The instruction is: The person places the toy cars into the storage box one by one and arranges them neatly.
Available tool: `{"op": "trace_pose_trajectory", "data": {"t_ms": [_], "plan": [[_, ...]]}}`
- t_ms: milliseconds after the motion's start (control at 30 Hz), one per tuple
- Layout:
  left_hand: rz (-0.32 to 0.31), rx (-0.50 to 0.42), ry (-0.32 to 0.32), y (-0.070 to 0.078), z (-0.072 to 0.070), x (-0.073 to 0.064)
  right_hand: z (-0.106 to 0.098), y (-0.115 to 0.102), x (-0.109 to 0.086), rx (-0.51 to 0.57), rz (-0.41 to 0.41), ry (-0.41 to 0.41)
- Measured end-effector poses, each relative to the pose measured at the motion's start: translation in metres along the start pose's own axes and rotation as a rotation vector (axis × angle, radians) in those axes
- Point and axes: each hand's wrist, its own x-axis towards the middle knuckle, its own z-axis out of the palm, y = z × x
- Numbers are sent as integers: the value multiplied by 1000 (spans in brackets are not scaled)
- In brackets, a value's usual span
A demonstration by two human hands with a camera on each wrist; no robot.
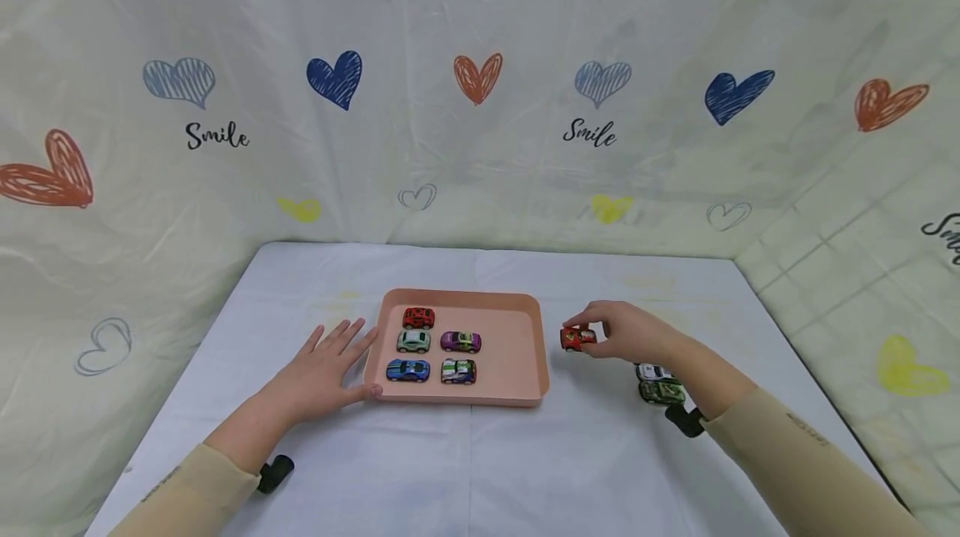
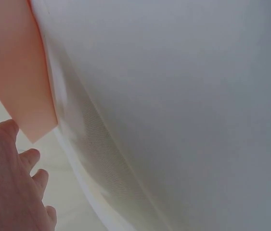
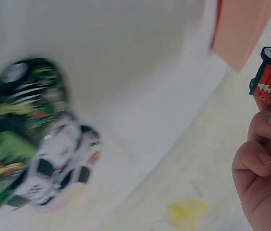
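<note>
My right hand [image 1: 633, 332] pinches a red toy car [image 1: 577, 339] just to the right of the pink tray [image 1: 508, 393]. In the right wrist view the same red toy car [image 3: 270, 77] shows its wheels between thumb and fingers. With fingers spread, my left hand [image 1: 322, 374] touches the tray's left edge. Inside the tray are a red car with dark spots [image 1: 418, 318], a pale green car [image 1: 413, 342], a blue car [image 1: 408, 370], a purple car [image 1: 461, 342] and a white patterned car [image 1: 458, 371].
Beneath my right wrist, a green patterned car [image 1: 662, 392] and a white-and-black car [image 1: 652, 372] sit side by side on the white-covered table [image 1: 420, 470]. Behind the table hangs a pale sheet [image 1: 525, 203] printed with hearts. Each wrist wears a small black device [image 1: 276, 474].
</note>
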Motion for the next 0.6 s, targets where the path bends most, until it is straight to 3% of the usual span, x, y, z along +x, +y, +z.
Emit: {"op": "trace_pose_trajectory", "data": {"t_ms": [300, 600], "plan": [[6, 8, 5, 0, -4, -3, -10, -36, 47, 22, -48, -16], [14, 3, -8, 1, -6, -2, -2, -73, 97, 9, -61, -15]]}}
